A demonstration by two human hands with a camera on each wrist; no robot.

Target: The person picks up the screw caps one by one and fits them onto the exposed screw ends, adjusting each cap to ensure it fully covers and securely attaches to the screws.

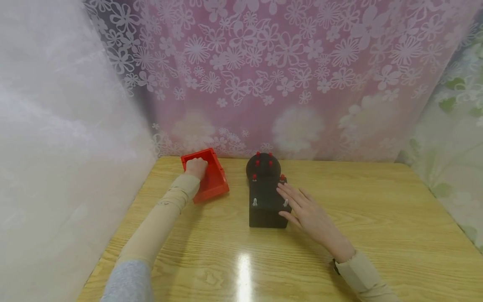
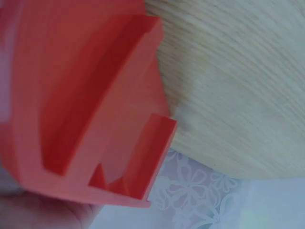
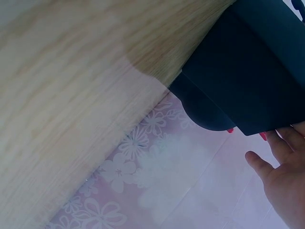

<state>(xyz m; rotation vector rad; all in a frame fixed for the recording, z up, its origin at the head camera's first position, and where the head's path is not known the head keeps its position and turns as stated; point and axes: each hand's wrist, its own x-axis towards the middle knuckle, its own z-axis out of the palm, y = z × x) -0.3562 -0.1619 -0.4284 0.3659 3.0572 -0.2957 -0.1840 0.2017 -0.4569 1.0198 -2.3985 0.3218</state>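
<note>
My left hand (image 1: 196,167) reaches into a red plastic bin (image 1: 215,188), its knuckles bent. Its fingertips are hidden, so whatever they may hold cannot be seen; in the left wrist view, the bin's ridged wall (image 2: 114,105) covers most of the hand. To the right stands a black block with a rounded far end (image 1: 267,216). Several red pegs (image 1: 258,163) stick up from it, and two silver pegs (image 1: 255,202) stand nearer the front. My right hand (image 1: 311,216) lies along the block's right side with fingers extended, fingertips near a red peg.
A pale wooden table (image 1: 226,247) bears the bin and the block. A pink flowered curtain (image 1: 264,84) hangs behind its far edge, close to both. Pale sheets hang at the left (image 1: 68,138) and right (image 1: 449,159).
</note>
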